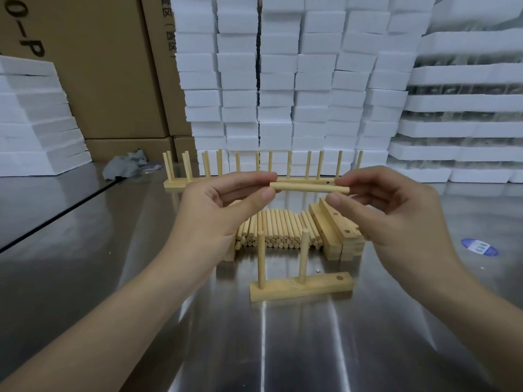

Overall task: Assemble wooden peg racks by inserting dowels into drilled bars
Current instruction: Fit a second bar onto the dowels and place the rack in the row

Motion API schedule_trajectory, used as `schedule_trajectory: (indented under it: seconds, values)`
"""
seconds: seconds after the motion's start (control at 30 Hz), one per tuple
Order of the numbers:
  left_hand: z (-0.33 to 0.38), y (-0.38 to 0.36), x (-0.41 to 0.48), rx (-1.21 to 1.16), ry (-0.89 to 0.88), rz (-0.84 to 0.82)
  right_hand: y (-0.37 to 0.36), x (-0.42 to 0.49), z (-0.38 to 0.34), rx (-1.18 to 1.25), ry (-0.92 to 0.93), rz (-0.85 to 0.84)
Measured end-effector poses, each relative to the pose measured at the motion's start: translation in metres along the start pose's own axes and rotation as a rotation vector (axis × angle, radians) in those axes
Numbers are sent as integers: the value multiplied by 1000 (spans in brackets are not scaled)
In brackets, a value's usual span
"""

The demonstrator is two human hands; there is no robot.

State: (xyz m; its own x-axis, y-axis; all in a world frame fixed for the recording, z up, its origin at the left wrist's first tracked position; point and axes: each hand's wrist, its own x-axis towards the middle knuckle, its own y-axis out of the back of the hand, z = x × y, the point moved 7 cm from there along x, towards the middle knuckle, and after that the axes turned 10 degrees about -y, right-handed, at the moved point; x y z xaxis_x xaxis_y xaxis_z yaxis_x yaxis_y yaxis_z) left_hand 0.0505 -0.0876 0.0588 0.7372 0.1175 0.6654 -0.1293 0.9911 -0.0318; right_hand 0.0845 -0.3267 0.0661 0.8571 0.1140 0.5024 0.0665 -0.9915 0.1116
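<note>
I see both hands raised over the bench (113,250), sharing one dowel (308,188) held level between them. The left hand (215,210) has its grip pinched on the dowel's left end, thumb under and forefinger over. The right hand (396,210) pinches the right end the same way, its other fingers loosely curled.

Below them a bar (317,287) lies flat with two pegs standing upright and one hole bare at its right end. Behind it sits a pile of dowels (280,230), with stacked drilled bars (339,236) just beside it. Farther back stand what look like finished racks (175,183), though that row is soft.
</note>
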Motion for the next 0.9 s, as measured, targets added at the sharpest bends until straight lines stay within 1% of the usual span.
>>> schedule_trajectory:
  seconds: [0.23,0.57,0.63,0.73,0.83,0.9]
  values:
    - [-3,8,-2,26,-23,15,2,3,2,120,-35,-25]
    - [-1,3,-5,32,-14,-8,-4,0,-1,67,-23,-95]
    - [1,1,-6,31,-6,6,-5,0,-1,-2,-29,-120]
    - [3,-1,-8,23,11,11,-11,-1,-2,-206,0,-174]
    - [3,-2,-12,-23,47,27,-18,-5,-2,-351,37,-215]
    - [3,-4,-14,17,42,20,-19,-5,0,-430,58,-214]
